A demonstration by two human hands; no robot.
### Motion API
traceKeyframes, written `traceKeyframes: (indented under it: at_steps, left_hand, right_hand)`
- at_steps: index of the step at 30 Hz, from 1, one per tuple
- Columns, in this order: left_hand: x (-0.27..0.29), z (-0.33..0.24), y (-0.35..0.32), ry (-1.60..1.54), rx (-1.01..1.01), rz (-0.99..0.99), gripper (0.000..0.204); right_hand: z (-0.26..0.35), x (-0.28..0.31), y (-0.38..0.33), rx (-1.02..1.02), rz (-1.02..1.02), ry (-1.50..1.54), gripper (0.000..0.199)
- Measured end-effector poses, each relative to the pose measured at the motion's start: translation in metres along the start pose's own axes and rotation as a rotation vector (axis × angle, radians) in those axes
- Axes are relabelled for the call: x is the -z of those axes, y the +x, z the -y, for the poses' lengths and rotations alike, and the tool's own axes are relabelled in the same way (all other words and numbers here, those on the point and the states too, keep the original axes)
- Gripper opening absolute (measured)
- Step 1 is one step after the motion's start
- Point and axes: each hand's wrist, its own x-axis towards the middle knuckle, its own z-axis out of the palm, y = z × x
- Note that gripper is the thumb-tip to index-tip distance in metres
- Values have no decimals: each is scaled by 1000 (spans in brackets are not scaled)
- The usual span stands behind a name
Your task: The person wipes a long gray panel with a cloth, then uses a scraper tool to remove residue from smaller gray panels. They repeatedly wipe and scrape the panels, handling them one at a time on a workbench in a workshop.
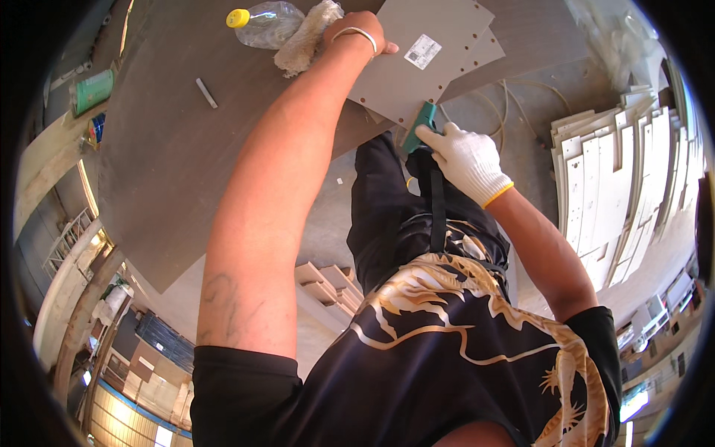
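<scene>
My left hand (357, 33), bare and with a bracelet at the wrist, is closed on a crumpled beige rag (307, 39). Its thumb points out over the grey panel (406, 82), which carries a white printed label and rows of small holes along its edges. A second panel (485, 54) shows partly from under it. In a white knitted glove with a yellow cuff, my right hand (468, 160) grips a green hand tool (421, 127) at the panel's near corner. The tool's working end is hard to make out.
A clear plastic bottle (269, 24) with a yellow cap lies beside the rag on the brown tabletop (171, 164). A small grey strip (207, 93) lies farther left. Stacked white boards (607, 179) stand at right, near a hose (505, 112) on the floor. A green container (93, 91) is at far left.
</scene>
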Motion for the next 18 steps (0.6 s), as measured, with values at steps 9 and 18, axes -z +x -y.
traceKeyframes:
  at_steps: [9,18]
  left_hand:
    - [4,0,3,5,-4,47,69]
    - [4,1,6,1,7,51,70]
  right_hand:
    - [-3,3,7,51,-35,6,36]
    - [8,10,20,21,44,16,32]
